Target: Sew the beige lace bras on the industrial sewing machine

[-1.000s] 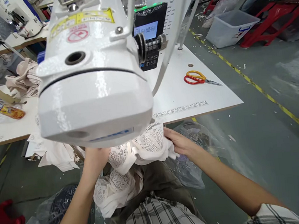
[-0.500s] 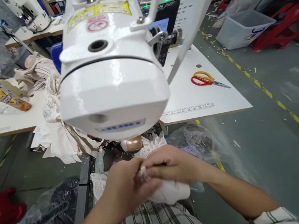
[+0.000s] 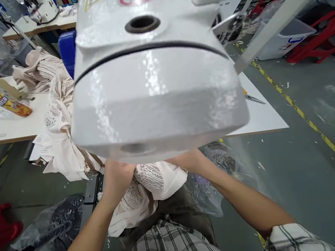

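Observation:
A cream lace garment hangs in folds below the front of the white sewing machine head, over my lap. My left hand is closed at the garment's left side, its fingertips partly covered by the machine head. On the other side my right hand reaches in under the machine head at the garment's upper right edge. Its fingers are hidden, so its grip does not show. The needle area is also out of sight behind the machine head.
More cream lace pieces are heaped on the left, draping off the white table. A drink bottle lies tilted there. Scissors rest on the right tabletop. A clear plastic bag sits below on the right.
Both hands have moved forward and apart, going under the machine head. More of the lace garment now shows spread between them. The machine looks larger as my view has moved closer.

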The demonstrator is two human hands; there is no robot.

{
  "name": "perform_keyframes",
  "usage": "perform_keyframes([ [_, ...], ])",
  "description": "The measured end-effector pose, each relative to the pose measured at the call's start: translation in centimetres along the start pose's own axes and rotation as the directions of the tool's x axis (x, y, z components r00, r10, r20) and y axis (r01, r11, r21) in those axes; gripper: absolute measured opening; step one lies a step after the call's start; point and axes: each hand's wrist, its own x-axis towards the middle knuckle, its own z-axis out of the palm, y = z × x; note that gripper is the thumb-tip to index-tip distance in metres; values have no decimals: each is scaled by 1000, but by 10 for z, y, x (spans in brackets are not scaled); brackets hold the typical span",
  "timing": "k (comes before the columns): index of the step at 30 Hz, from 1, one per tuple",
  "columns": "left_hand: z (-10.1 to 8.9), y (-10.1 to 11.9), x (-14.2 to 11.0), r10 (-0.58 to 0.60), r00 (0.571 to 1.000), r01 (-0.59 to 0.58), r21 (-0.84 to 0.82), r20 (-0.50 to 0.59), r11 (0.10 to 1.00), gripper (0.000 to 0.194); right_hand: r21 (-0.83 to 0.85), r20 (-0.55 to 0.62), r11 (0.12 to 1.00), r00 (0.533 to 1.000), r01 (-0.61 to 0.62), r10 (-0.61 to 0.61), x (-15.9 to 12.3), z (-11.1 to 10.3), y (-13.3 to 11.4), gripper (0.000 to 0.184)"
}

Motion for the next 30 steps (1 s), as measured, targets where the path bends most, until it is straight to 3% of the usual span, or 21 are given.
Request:
perform_keyframes([
  [9, -3, -5, 5, 29, 1000, -30, 35, 6, 999, 8, 41, 12, 999, 1000, 1, -1, 1, 2, 7, 43],
  [12, -4, -13, -4, -26, 1000, 26, 8, -10, 1000, 9, 68, 25, 997, 999, -33, 32, -4, 0, 10, 39],
  [14, 1, -23, -17, -96, 991, 91, -55, -94, 994, 14, 96, 29, 994, 998, -55, 52, -9, -2, 13, 37],
  [16, 13, -36, -36, -173, 966, 144, -155, -190, 977, 25, 121, 31, 991, 998, -63, 60, -14, -4, 18, 37],
  [18, 30, -48, -59, -209, 956, 154, -255, -204, 955, 41, 154, 49, 985, 997, -72, 66, -19, -5, 24, 40],
  [21, 62, -57, -94, -111, 992, 83, -342, -63, 936, 66, 201, 44, 977, 997, -76, 68, -26, -6, 32, 44],
  [24, 94, -55, -119, 18, 999, -8, -311, 29, 950, 85, 216, 19, 974, 998, -68, 66, -33, -6, 39, 46],
  [27, 124, -53, -128, 28, 999, -20, -184, 38, 983, 86, 190, -6, 980, 998, -59, 61, -41, -7, 43, 47],
  [30, 149, -57, -129, 12, 999, -10, -78, 29, 997, 73, 165, -24, 985, 998, -58, 63, -48, -8, 46, 46],
])
